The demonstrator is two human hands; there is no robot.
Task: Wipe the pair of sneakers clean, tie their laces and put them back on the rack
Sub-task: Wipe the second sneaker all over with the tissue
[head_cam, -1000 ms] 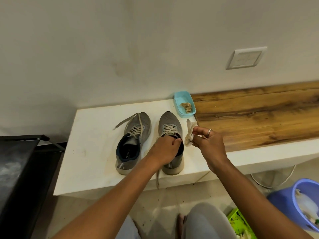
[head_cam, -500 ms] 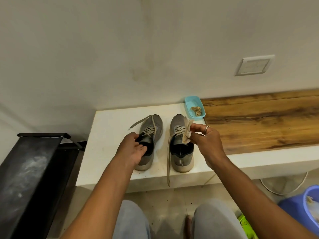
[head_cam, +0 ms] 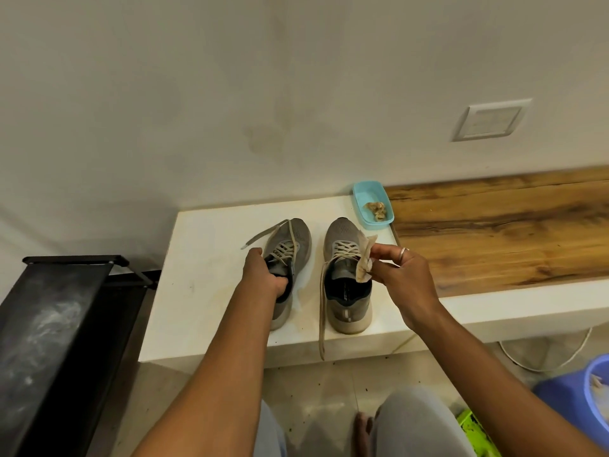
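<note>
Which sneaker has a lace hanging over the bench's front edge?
The right grey mesh sneaker; the left grey sneaker's loose lace lies on the white bench.

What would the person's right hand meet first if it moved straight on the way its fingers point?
Probably the right-hand grey mesh sneaker: the right hand, pinching a crumpled beige wipe, points left across its laces, though its height above them is unclear.

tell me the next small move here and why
Probably lift the left grey mesh sneaker toward the crumpled beige wipe cloth and start wiping it. The left hand grips that sneaker's heel collar on the white ledge, and the right hand pinches the cloth beside it. The sneaker's laces lie loose, so tying likely comes after wiping.
</note>
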